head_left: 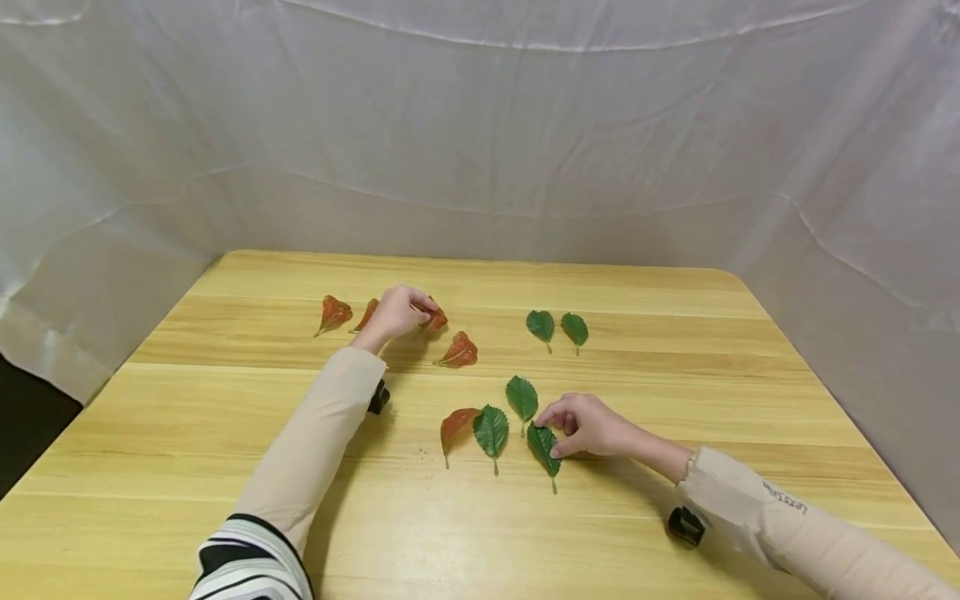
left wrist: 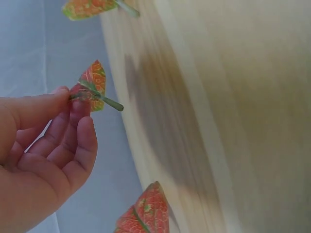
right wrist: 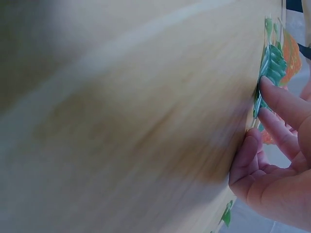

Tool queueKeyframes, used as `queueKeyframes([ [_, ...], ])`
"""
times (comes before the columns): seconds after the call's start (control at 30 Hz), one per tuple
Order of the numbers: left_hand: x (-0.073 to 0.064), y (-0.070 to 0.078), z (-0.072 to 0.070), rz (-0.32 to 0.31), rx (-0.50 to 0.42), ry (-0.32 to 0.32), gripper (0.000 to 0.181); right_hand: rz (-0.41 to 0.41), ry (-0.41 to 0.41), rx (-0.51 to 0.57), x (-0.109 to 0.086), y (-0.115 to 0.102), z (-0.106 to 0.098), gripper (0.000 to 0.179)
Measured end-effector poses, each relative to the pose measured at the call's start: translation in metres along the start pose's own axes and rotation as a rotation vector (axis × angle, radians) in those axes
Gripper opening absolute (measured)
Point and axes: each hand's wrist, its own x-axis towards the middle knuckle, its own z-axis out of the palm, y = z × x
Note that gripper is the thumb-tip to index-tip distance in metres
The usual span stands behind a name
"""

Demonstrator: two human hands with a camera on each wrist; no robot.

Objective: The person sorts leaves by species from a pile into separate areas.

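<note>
While thin and veined, red leaf (left wrist: 99, 81) in left fingers' (left wrist: 41, 107) pinch, serrated green leaf (head_left: 541, 447) in right fingers' (right wrist: 285, 103).

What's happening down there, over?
Left hand pinches a red, fan-shaped leaf. Right hand pinches a green, oval, saw-edged leaf. Nothing apparently in the way.

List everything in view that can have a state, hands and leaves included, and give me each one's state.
Left hand: pinching a red leaf.
Held red leaf: pinched, stem sticking out.
Right hand: thumb and fingers gripping a green leaf.
Held green leaf: gripped; whether lifted, unclear.
Other four red leaves: on the table, unheld.
Other four green leaves: on the table, unheld.
Pale cloth: hanging, creased.
</note>
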Motion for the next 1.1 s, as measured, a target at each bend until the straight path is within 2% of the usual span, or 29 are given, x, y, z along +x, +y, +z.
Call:
queueKeyframes([
  [0.33,0.008,-0.006,0.001,-0.006,0.074,-0.025,0.021,-0.004,-0.001,-0.010,0.000,0.000,0.000,0.033],
  [0.57,0.003,-0.003,-0.001,-0.020,0.074,-0.049,0.020,-0.011,0.001,-0.008,-0.001,-0.002,0.000,0.033],
  [0.93,-0.006,0.003,-0.008,-0.017,0.024,0.012,0.022,-0.007,-0.001,-0.002,-0.001,-0.004,-0.001,0.032],
  [1.1,-0.011,0.008,-0.009,0.015,0.050,0.051,0.019,-0.008,-0.002,-0.002,-0.001,-0.004,0.000,0.032],
])
